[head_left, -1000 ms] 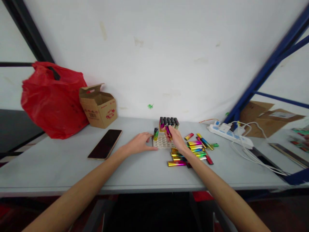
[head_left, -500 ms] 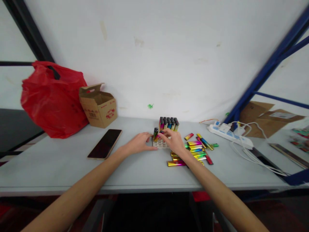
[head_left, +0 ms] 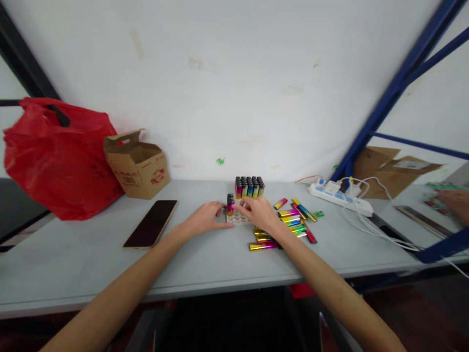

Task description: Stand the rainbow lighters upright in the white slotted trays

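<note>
A pale tray with round holes point(head_left: 238, 219) lies on the grey table. Several dark-topped lighters point(head_left: 230, 206) stand upright at its left end. My left hand point(head_left: 208, 217) rests at the tray's left edge, thumb and fingers apart, holding nothing. Over the tray is my right hand point(head_left: 258, 212), its fingertips beside the standing lighters; whether anything is between them is too small to tell. Just behind stands a block of upright lighters point(head_left: 249, 187) in several colours. Loose shiny lighters point(head_left: 264, 245) lie in a pile right of the tray, partly under my right wrist.
A phone point(head_left: 151, 224), an open cardboard box point(head_left: 139, 168) and a red plastic bag point(head_left: 62, 159) are on the left. On the right are a white power strip point(head_left: 340, 196) with cables, a blue metal frame point(head_left: 388, 102), flattened cardboard point(head_left: 377, 171) and another person's hand point(head_left: 456, 201).
The view has shifted slightly to the right. The dark-topped lighter at my right fingertips now stands in the tray with the others, and another person's hand has come into view at far right.
</note>
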